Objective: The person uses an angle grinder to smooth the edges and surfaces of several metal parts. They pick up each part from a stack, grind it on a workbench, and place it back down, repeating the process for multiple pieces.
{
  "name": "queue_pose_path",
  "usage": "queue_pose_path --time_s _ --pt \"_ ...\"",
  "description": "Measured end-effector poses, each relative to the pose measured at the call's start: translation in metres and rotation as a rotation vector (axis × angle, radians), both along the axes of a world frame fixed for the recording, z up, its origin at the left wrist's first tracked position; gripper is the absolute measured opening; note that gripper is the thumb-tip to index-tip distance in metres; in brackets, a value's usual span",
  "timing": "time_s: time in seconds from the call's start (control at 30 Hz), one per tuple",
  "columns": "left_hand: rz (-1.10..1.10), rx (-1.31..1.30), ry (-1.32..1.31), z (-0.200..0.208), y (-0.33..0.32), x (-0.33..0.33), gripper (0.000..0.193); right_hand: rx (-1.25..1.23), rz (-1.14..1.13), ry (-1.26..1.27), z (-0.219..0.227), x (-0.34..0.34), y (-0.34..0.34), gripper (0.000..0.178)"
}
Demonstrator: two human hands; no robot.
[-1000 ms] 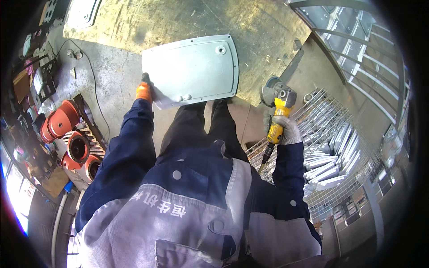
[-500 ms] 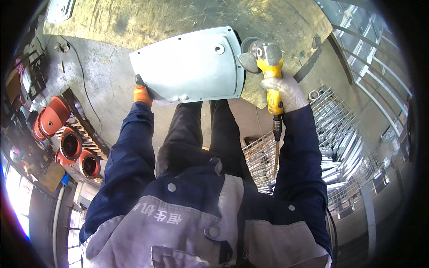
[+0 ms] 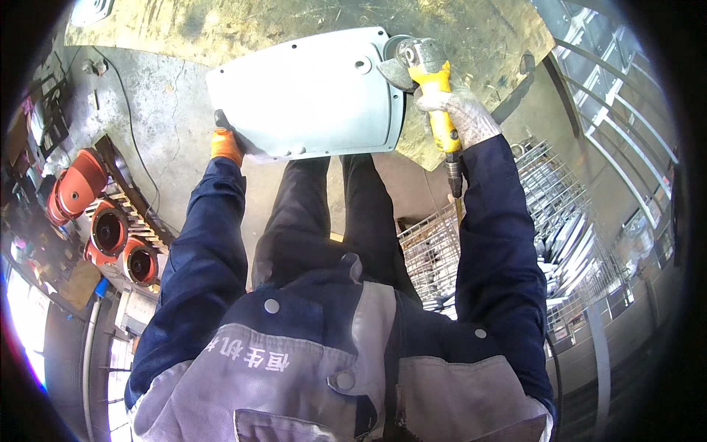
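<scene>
A pale grey-blue metal cover plate point(image 3: 305, 96), with small holes along its rim and a larger one near its right end, lies over the front edge of the worn workbench point(image 3: 471, 26). My left hand point(image 3: 227, 140), in an orange glove with dark fingers, grips the plate's near left edge, thumb on top. The other fingers are hidden beneath. Wrapped in a whitish glove, my right hand point(image 3: 469, 114) holds a yellow angle grinder point(image 3: 443, 131). Its grey disc and guard sit at the plate's right end; whether they touch I cannot tell.
Several red round housings point(image 3: 109, 230) stand on a wooden pallet at the left. A wire-mesh crate point(image 3: 567, 236) of metal parts is at the right, near a metal frame rack point(image 3: 615, 110). A cable point(image 3: 131, 121) runs over the floor. Another pale part point(image 3: 90, 10) rests at the bench's far left.
The plate, both hands and the grinder appear slightly higher in view. The grinder has shifted left, and its head is now nearer the plate's far right corner.
</scene>
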State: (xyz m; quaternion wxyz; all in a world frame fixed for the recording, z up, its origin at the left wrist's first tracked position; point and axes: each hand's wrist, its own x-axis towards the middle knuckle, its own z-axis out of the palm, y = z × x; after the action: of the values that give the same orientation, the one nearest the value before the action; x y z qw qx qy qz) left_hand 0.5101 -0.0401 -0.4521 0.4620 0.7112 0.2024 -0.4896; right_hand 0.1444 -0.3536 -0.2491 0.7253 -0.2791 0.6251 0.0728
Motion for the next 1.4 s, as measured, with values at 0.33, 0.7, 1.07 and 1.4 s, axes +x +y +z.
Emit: queue_pose_path --time_s 0.33,0.7,1.07,1.4 --pt "-0.288 0.424 -0.329 0.008 0.007 0.008 0.061 -0.052 -0.043 -0.099 -0.022 -0.032 0.028 0.030" --pt "-0.388 0.470 -0.488 -0.023 0.018 0.009 0.048 -0.149 0.000 -0.114 -0.006 0.001 -0.008 0.035" --pt "-0.223 0.347 -0.344 -0.062 0.026 -0.002 0.063 -0.206 0.156 -0.170 0.001 0.010 -0.030 0.031" --pt "-0.039 0.119 -0.172 -0.045 0.017 -0.013 0.084 -0.075 0.094 -0.177 -0.008 -0.036 -0.002 0.036"
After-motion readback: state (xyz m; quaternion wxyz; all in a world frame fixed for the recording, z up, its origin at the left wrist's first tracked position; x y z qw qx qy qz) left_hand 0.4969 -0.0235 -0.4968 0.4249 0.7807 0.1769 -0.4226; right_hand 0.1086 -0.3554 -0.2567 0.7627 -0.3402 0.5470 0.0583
